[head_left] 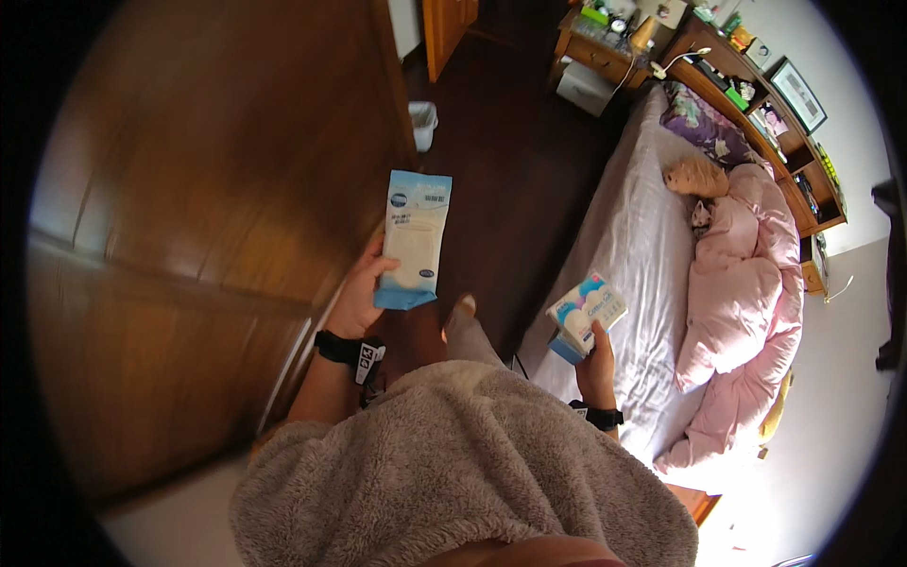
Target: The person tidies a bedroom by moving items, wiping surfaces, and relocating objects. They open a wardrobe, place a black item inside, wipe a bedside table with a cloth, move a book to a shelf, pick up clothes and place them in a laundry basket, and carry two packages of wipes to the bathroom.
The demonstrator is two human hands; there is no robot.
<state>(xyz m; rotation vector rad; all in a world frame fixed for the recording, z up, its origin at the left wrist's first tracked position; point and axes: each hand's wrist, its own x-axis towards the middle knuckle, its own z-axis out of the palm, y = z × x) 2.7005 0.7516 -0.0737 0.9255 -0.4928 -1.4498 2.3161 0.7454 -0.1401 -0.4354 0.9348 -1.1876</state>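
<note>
My left hand point(355, 299) grips a flat, soft plastic pack point(416, 248) by its left edge, thumb on the front. The pack is light blue and white, with a pale window in the middle, and is held upright over the dark floor. On the other side, my right hand point(595, 370) holds a small white box point(590, 307) with pink, purple and blue shapes, its thumb across the front. A blue part point(567, 350) shows under the white box; I cannot tell whether it is a second packet. Both wrists wear black straps.
A dark wooden wardrobe point(208, 189) stands close on my left. To the right is a bed point(614, 217) with a pink quilt point(737, 302) and a plush toy point(696, 177). Ahead are a white bin point(423, 128) and a wooden bedside table point(595, 61).
</note>
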